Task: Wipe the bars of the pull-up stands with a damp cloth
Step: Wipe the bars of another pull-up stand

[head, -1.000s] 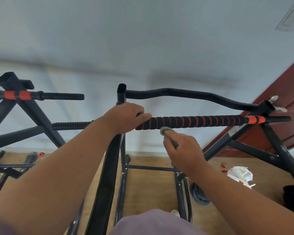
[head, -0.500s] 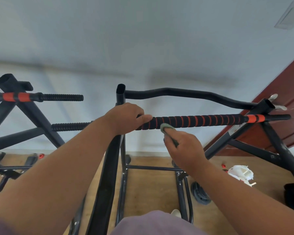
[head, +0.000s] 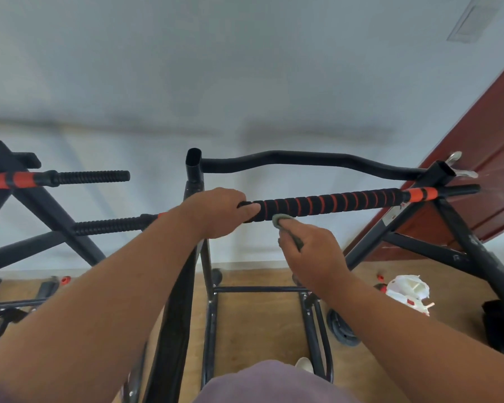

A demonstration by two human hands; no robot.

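Note:
A black pull-up stand fills the middle of the view. Its near bar (head: 332, 203) has a black foam grip with orange stripes and runs left to right. My left hand (head: 220, 212) grips the left end of that foam grip, fingers curled over the top. My right hand (head: 312, 251) holds a small grey-green cloth (head: 282, 220) and presses it against the underside of the bar, just right of my left hand. Behind it runs a curved bare black bar (head: 303, 159).
A second stand (head: 56, 178) with ribbed black handles stands at the left. A red-brown door (head: 483, 170) is at the right. On the wooden floor lie a white plastic bag (head: 408, 289), a dark weight plate (head: 342, 330) and a black object at the right edge.
My right hand has risen slightly and brought the cloth up against the bar's underside. My left hand has kept its grip in the same spot.

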